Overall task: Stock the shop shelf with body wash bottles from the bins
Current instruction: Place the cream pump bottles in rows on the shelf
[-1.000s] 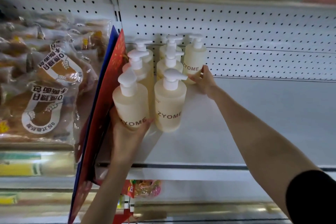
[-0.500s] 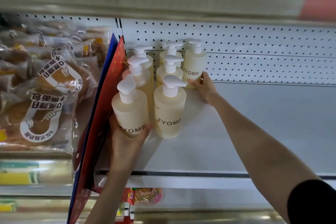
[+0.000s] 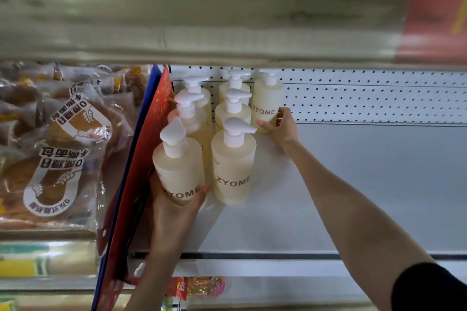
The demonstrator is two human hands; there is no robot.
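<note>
Two grips: left hand (image 3: 174, 209) clasps front-left ZYOME bottle (image 3: 180, 166); right hand (image 3: 284, 127) clasps back-right ZYOME bottle (image 3: 267, 98).

Overhead, the upper shelf (image 3: 202, 20) is all blur, and the red sign (image 3: 434, 7) runs off the corner. The left hand (image 3: 174, 214) covers the front left bottle's (image 3: 179, 166) base, the right hand (image 3: 283, 126) the rear right bottle's (image 3: 267, 98); the middle bottles (image 3: 227, 117) sit half hidden.

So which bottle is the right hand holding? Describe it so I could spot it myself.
Look at the white shelf with the pegboard back wall; pale pump bottles cluster at its left end. The back-right bottle of that cluster stands by the pegboard. It alone has a column to itself, and the right hand grips its base.
</note>
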